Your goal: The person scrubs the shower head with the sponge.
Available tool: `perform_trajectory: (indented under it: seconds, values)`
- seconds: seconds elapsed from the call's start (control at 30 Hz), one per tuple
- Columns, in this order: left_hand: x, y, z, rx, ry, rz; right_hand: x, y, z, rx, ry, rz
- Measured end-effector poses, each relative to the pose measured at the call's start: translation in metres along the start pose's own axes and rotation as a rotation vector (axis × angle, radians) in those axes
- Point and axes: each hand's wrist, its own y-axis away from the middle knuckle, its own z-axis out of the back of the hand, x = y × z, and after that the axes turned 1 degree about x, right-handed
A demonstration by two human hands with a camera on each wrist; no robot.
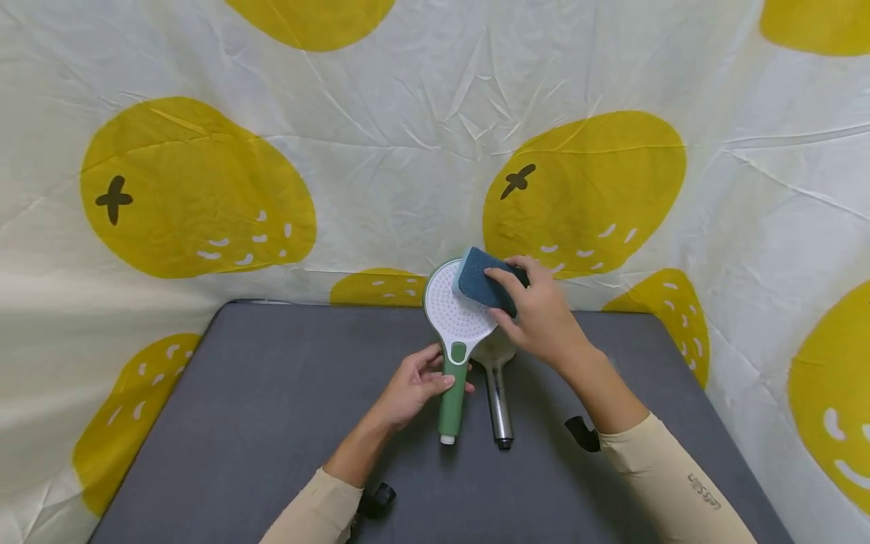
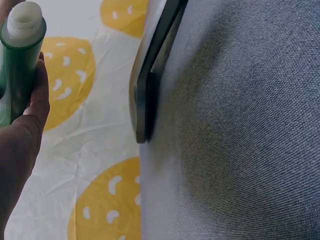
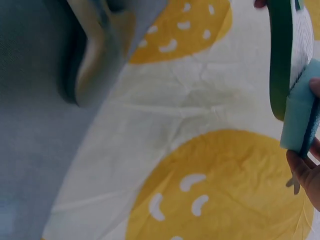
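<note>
Green-and-white shower head (image 1: 450,332) is at the middle of the frame, held off the counter (image 1: 272,393); my left hand (image 1: 418,385) pinches its handle between thumb and fingers. My right hand (image 1: 544,317) pinches a blue sponge (image 1: 484,279), its pale foam against the spray face's upper right. Pressing hard that far above my grip could, I judge, twist the handle round or tip it loose, dropping it onto the metal shower head (image 1: 499,397) lying just behind. It has a round white face dotted with nozzles, a green oval button, a green handle and a white end fitting.
</note>
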Motion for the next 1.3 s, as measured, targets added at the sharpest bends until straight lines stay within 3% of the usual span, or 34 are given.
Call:
perform_trajectory:
  seconds: [0.27,0.57,0.83,1.03,1.3]
  values:
    - [-0.003,0.001,0.005,-0.051,0.002,-0.005,0.031,0.029,-0.023,0.034,-0.042,0.054]
    - [0.000,0.001,0.008,-0.087,0.009,-0.066,0.056,0.050,-0.033,0.035,-0.077,0.116]
    - [-0.004,0.001,0.007,-0.015,0.040,-0.048,0.039,0.043,-0.024,-0.037,-0.037,0.069]
    - [-0.005,0.002,0.007,-0.001,0.035,-0.040,0.020,0.028,-0.013,-0.079,-0.027,0.035]
    - [-0.003,0.003,0.004,0.033,0.041,-0.029,-0.003,0.004,0.006,-0.077,-0.100,-0.141]
